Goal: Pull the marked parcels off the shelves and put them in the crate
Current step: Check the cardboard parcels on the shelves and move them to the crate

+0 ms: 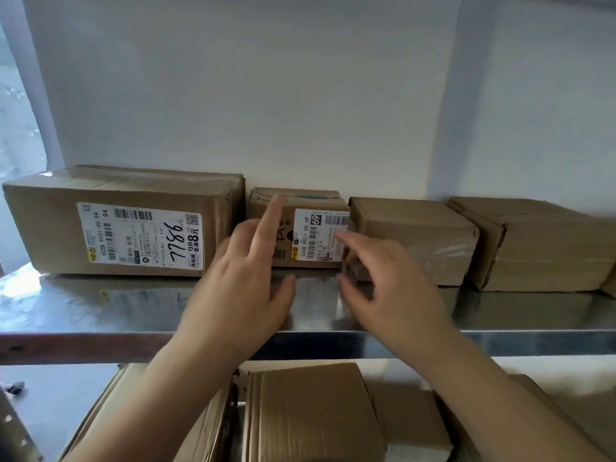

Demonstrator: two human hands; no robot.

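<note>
Small brown cardboard parcel [301, 228] with white label numbered 69 sits on the steel shelf [100, 305]; both hands, left hand [243, 278] and right hand [386, 281], reach with fingers spread wide, holding nothing.

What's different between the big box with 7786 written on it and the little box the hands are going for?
The 7786 box is long and taller; the small box is short and sits lower. The 7786 box's label carries handwritten digits and 94; the small box's shows a printed 69. Both hands, left and right, reach toward the small box. Both boxes are brown cardboard on the metal shelf.

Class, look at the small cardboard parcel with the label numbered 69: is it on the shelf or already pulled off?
On the shelf. The small brown cardboard parcel rests on the shiny metal shelf between neighbouring boxes.
</note>
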